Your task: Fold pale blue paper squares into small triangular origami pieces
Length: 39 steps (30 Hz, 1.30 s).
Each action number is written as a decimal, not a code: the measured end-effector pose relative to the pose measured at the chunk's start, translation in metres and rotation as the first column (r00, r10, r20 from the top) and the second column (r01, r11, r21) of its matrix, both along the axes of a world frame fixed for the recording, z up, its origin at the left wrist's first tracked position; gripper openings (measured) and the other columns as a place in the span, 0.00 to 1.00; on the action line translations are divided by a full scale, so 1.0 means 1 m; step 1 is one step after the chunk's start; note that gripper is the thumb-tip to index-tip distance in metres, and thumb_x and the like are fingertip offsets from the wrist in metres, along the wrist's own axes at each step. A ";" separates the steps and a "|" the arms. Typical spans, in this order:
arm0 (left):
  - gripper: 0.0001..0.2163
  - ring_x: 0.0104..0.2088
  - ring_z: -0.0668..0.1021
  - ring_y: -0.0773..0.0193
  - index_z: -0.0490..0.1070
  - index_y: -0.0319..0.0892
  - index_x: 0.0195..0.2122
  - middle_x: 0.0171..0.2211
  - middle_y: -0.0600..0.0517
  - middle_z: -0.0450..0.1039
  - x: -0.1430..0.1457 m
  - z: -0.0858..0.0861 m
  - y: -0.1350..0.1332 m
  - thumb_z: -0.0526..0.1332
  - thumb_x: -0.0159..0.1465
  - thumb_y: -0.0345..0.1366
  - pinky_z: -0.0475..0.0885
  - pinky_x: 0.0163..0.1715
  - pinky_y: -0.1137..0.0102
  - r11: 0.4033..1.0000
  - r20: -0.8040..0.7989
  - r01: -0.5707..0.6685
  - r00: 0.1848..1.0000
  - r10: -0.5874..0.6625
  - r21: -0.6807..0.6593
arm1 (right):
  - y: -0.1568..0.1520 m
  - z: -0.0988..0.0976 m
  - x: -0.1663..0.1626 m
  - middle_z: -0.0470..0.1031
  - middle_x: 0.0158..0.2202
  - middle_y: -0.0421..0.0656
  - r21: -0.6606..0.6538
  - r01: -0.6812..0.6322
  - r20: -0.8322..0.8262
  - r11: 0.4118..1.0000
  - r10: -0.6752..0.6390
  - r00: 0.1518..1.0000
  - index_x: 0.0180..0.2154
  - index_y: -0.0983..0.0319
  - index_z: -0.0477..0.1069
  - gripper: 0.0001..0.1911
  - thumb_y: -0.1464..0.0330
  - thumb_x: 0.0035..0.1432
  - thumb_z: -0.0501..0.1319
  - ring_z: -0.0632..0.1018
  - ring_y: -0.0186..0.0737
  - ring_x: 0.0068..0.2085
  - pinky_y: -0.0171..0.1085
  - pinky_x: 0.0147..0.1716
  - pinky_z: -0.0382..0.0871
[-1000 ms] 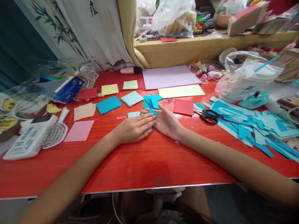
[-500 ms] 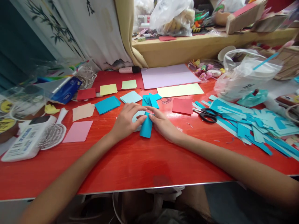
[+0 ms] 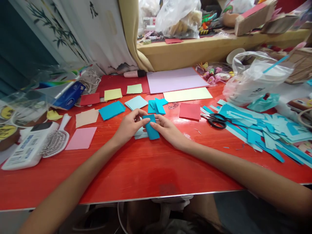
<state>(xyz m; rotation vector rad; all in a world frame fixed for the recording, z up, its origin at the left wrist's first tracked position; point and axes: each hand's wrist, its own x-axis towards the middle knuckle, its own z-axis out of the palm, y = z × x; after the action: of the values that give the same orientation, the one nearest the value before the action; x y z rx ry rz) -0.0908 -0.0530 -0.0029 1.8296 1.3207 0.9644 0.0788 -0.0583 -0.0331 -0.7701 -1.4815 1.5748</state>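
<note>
A folded piece of blue paper (image 3: 152,128) is held between my two hands over the red table (image 3: 136,175). My left hand (image 3: 131,125) pinches its upper left edge, thumb in front. On the other side, my right hand (image 3: 168,130) grips the right edge with thumb and fingers. Beneath the folded paper lie pale blue paper pieces (image 3: 140,133), partly covered by my left hand. Just beyond my hands sit a few small blue folded pieces (image 3: 157,106) and a stack of light blue squares (image 3: 136,102).
Black-handled scissors (image 3: 216,121) lie beside a heap of blue paper strips (image 3: 265,126) at right. Paper squares, such as a red one (image 3: 189,111) and a pink one (image 3: 81,138), are spread about. A hairbrush (image 3: 56,139) and a white box (image 3: 30,146) stand left.
The blue paper has turned from a narrow curved shape to a flatter folded rectangle facing me. My fingers have shifted apart to its two sides.
</note>
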 end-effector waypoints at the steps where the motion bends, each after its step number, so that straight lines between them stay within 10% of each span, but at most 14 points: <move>1: 0.09 0.27 0.68 0.70 0.69 0.41 0.36 0.29 0.55 0.67 0.000 0.000 0.000 0.61 0.59 0.40 0.63 0.26 0.75 1.000 0.018 -0.007 1.000 0.007 0.003 | 0.000 0.000 0.000 0.72 0.37 0.42 0.009 0.005 -0.003 1.000 -0.005 1.000 0.42 0.60 0.65 0.10 0.62 0.61 0.56 0.74 0.35 0.38 0.39 0.40 0.70; 39: 0.10 0.17 0.67 0.73 0.72 0.42 0.38 0.24 0.56 0.66 0.002 0.001 -0.005 0.60 0.60 0.42 0.64 0.18 0.74 0.999 0.044 0.049 0.998 -0.047 -0.025 | -0.001 0.002 0.000 0.68 0.31 0.40 0.077 0.064 0.145 0.995 -0.075 0.987 0.33 0.61 0.66 0.10 0.61 0.60 0.55 0.70 0.34 0.33 0.36 0.34 0.66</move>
<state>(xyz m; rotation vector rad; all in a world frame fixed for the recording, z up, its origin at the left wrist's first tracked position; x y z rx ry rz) -0.0889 -0.0583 -0.0022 1.8032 1.2520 0.9522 0.0793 -0.0592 -0.0309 -0.9036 -1.5908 1.4302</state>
